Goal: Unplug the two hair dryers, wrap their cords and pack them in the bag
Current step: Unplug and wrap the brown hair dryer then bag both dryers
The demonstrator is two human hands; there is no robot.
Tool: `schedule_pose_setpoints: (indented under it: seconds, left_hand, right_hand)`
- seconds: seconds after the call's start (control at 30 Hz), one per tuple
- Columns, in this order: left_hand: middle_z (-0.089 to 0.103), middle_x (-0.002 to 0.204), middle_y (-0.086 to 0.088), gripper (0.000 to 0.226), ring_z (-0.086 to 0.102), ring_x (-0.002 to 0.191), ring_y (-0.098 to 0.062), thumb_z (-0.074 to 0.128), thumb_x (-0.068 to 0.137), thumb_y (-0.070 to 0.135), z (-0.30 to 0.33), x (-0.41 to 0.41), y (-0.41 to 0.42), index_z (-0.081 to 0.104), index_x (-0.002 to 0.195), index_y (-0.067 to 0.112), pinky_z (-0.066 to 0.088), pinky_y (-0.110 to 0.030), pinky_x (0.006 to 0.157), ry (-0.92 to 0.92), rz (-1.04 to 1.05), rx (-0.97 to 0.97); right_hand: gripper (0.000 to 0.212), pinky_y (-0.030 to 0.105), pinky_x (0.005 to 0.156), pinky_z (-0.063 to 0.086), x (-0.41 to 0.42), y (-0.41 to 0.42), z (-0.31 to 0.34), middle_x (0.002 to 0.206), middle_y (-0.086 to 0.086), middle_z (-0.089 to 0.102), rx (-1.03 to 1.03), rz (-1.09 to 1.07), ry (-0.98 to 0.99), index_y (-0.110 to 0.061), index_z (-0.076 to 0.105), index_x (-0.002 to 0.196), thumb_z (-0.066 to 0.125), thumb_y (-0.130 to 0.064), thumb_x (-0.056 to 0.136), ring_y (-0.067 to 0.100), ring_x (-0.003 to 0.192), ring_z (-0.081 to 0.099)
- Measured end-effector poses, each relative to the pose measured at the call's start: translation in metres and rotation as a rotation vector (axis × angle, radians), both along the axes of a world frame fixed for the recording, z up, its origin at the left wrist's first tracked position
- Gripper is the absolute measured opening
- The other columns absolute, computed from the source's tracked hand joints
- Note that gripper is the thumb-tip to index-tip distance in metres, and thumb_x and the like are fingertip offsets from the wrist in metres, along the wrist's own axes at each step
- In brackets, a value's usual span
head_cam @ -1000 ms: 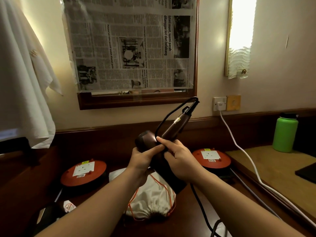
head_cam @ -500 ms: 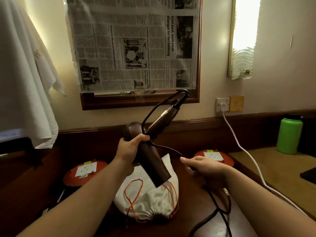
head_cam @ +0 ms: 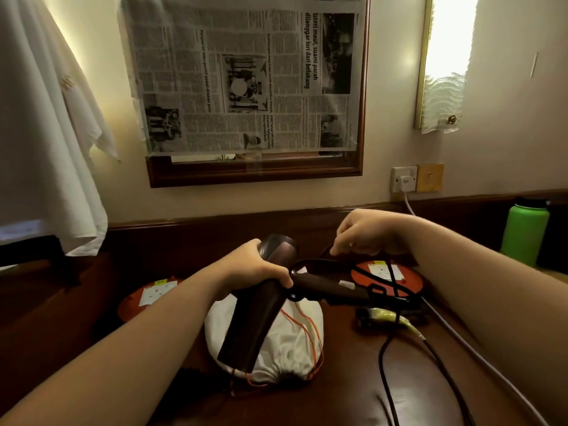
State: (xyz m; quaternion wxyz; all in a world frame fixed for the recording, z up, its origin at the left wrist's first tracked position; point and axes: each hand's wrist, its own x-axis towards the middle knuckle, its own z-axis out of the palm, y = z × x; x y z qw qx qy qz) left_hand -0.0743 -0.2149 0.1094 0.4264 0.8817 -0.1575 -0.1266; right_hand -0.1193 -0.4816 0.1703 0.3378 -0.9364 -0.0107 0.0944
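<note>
My left hand [head_cam: 256, 269] grips a dark brown hair dryer [head_cam: 252, 318] at its bend, barrel pointing down toward me and handle [head_cam: 325, 287] lying out to the right. My right hand [head_cam: 365, 233], above the handle, pinches the dryer's black cord [head_cam: 319, 262], which loops around the handle. The rest of the cord [head_cam: 384, 370] trails down across the desk. A white drawstring bag [head_cam: 289, 339] with orange strings lies on the desk under the dryer, its mouth gathered. A second hair dryer is not visible.
Two orange round extension reels sit on the dark wooden desk: the left reel [head_cam: 147, 296] and the right reel [head_cam: 385, 276]. A white cable [head_cam: 479, 358] runs from a wall socket [head_cam: 404, 179]. A green bottle [head_cam: 525, 232] stands at right. White cloth [head_cam: 46, 133] hangs at left.
My left hand lowered the dryer and tipped its handle from upward to lying rightward. My right hand rose from the desk with the cord and brought it over the handle.
</note>
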Motion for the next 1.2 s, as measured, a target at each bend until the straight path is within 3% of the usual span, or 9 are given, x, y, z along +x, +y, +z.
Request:
schedule_pose_setpoints:
  seconds: [0.3, 0.47, 0.6, 0.73, 0.8, 0.9, 0.97, 1.03, 1.2]
  left_hand:
    - [0.055, 0.141, -0.011, 0.136, 0.062, 0.117, -0.030, 0.094, 0.049, 0.061, 0.006, 0.002, -0.011, 0.030, 0.159, 0.014, 0.060, -0.038, 0.085, -0.167, 0.215, 0.301]
    - [0.061, 0.136, -0.014, 0.131, 0.064, 0.115, -0.032, 0.096, 0.051, 0.057, 0.011, 0.009, -0.001, 0.034, 0.156, 0.009, 0.059, -0.040, 0.086, -0.186, 0.358, 0.052]
    - [0.073, 0.111, -0.015, 0.096, 0.074, 0.097, -0.033, 0.097, 0.057, 0.045, 0.020, 0.010, 0.007, 0.055, 0.134, 0.004, 0.065, -0.046, 0.087, -0.074, 0.311, -0.202]
    - [0.076, 0.113, -0.017, 0.108, 0.078, 0.098, -0.036, 0.098, 0.038, 0.049, 0.024, 0.006, 0.013, 0.060, 0.133, 0.013, 0.066, -0.052, 0.089, 0.002, 0.175, -0.208]
    - [0.074, 0.118, -0.016, 0.114, 0.078, 0.101, -0.035, 0.100, 0.033, 0.046, 0.023, 0.006, 0.014, 0.058, 0.135, 0.018, 0.065, -0.052, 0.090, 0.003, 0.106, -0.160]
    - [0.073, 0.121, -0.015, 0.097, 0.077, 0.104, -0.035, 0.097, 0.044, 0.041, 0.024, 0.003, 0.017, 0.061, 0.131, 0.020, 0.064, -0.053, 0.094, 0.011, -0.002, -0.087]
    - [0.073, 0.121, -0.015, 0.086, 0.077, 0.104, -0.034, 0.095, 0.050, 0.039, 0.026, 0.000, 0.020, 0.062, 0.128, 0.021, 0.064, -0.050, 0.094, 0.026, -0.048, -0.059]
    - [0.073, 0.119, -0.014, 0.078, 0.077, 0.102, -0.033, 0.092, 0.055, 0.037, 0.028, -0.005, 0.023, 0.062, 0.126, 0.022, 0.065, -0.047, 0.091, 0.032, -0.070, -0.031]
    - [0.073, 0.115, -0.009, 0.091, 0.078, 0.097, -0.028, 0.098, 0.044, 0.044, 0.026, -0.003, 0.020, 0.061, 0.124, 0.022, 0.067, -0.047, 0.087, -0.083, 0.000, 0.109]
  right_hand:
    - [0.030, 0.020, 0.038, 0.031, -0.027, 0.046, 0.020, 0.059, 0.005, 0.060, 0.011, 0.155, 0.106, 0.004, 0.069, 0.117, 0.053, -0.018, 0.106, 0.012, 0.038, 0.040]
    - [0.029, 0.022, 0.042, 0.032, -0.036, 0.066, -0.013, 0.060, 0.003, 0.062, 0.091, 0.191, 0.071, -0.006, 0.068, 0.105, 0.047, -0.026, 0.110, 0.010, 0.039, 0.042]
    - [0.043, 0.028, 0.051, 0.036, -0.031, 0.077, -0.069, 0.061, 0.002, 0.059, 0.068, 0.169, 0.022, -0.012, 0.065, 0.098, 0.040, -0.044, 0.110, 0.014, 0.047, 0.045]
    - [0.051, 0.025, 0.060, 0.045, -0.026, 0.070, -0.087, 0.068, -0.002, 0.057, -0.040, 0.139, -0.076, -0.015, 0.063, 0.086, 0.036, -0.052, 0.109, 0.010, 0.058, 0.051]
    - [0.052, 0.019, 0.062, 0.046, -0.018, 0.052, -0.089, 0.065, -0.010, 0.062, -0.058, 0.144, -0.069, -0.019, 0.064, 0.077, 0.042, -0.056, 0.106, 0.004, 0.059, 0.056]
    - [0.032, 0.024, 0.067, 0.052, 0.006, 0.024, -0.090, 0.079, -0.004, 0.074, -0.019, 0.023, -0.069, -0.024, 0.078, 0.089, 0.064, -0.051, 0.098, 0.021, 0.079, 0.072]
    - [0.021, 0.021, 0.064, 0.048, 0.013, 0.022, -0.073, 0.076, -0.005, 0.069, 0.041, -0.001, -0.059, -0.015, 0.078, 0.094, 0.067, -0.031, 0.099, 0.019, 0.079, 0.067]
    - [0.022, 0.020, 0.058, 0.042, 0.003, 0.030, -0.044, 0.065, -0.006, 0.059, 0.008, 0.016, -0.125, -0.016, 0.073, 0.075, 0.067, -0.018, 0.096, 0.009, 0.064, 0.058]
    - [0.030, 0.030, 0.051, 0.030, -0.017, 0.026, -0.006, 0.063, 0.009, 0.046, 0.099, 0.122, -0.082, -0.017, 0.066, 0.063, 0.073, -0.017, 0.092, 0.017, 0.051, 0.038]
